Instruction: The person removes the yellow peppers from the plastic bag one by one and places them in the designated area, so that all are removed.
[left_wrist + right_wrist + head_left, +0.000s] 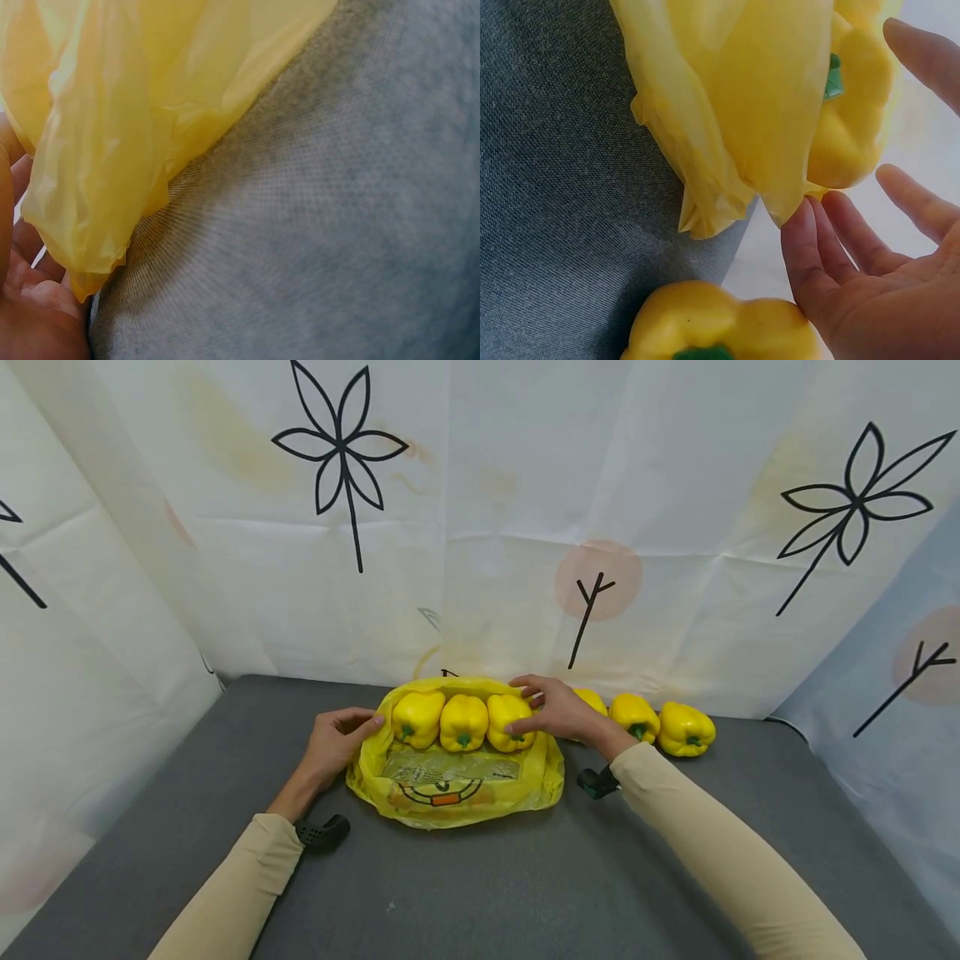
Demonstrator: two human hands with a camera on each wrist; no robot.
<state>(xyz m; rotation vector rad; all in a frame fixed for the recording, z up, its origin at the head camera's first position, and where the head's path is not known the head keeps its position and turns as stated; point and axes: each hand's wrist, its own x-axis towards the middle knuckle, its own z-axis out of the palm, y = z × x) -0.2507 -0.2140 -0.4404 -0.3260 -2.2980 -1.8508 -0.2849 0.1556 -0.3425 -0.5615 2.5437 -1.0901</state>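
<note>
A yellow plastic bag [457, 806] lies on the dark table with its mouth turned open. Three yellow bell peppers with green stems sit side by side inside its far part: a left pepper [417, 718], a middle pepper [463, 723] and a right pepper [510, 722]. My left hand [330, 747] grips the bag's left rim, thumb over the edge and fingers behind the plastic. At the other side, my right hand [558, 710] has its fingers spread by the right pepper. In the right wrist view, fingertips [801, 214] touch the bag's edge.
Right of the bag, three more yellow peppers stand in a row near the back: one partly hidden pepper [591, 700], another pepper [634, 717] and an end pepper [686, 729]. A patterned white curtain [487, 527] closes off the table's [450, 893] back and sides.
</note>
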